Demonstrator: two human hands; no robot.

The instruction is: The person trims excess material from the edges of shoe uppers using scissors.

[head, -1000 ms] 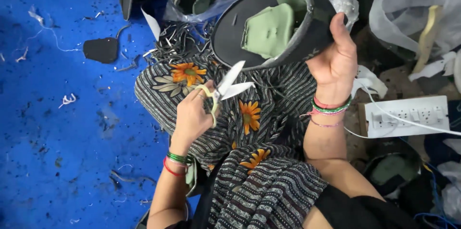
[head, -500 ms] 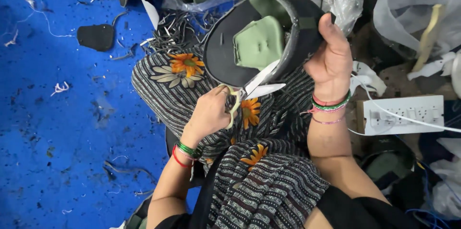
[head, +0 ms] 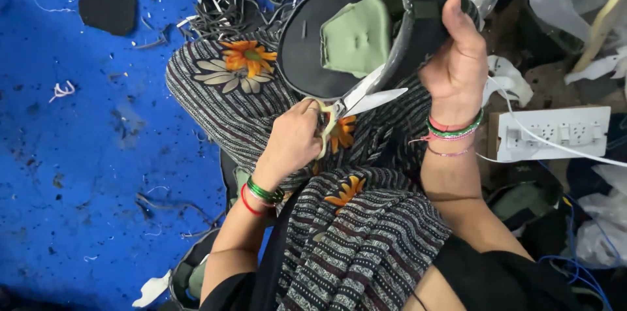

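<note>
Right hand (head: 459, 63) grips the rim of a dark shoe upper (head: 307, 50) with a green lining (head: 356, 35), thumb over the edge, holding it tilted above the lap. Left hand (head: 294, 141) is closed around the handles of scissors (head: 356, 102); the blades are parted, the upper blade touching the upper's lower edge. Black trimmings (head: 228, 4) lie on the blue floor (head: 78, 154); a white power strip (head: 555, 131) sits just right of the right wrist.

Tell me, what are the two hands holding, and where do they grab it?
The left hand holds scissors by their handles. The right hand grips the dark shoe piece at its right edge.
</note>
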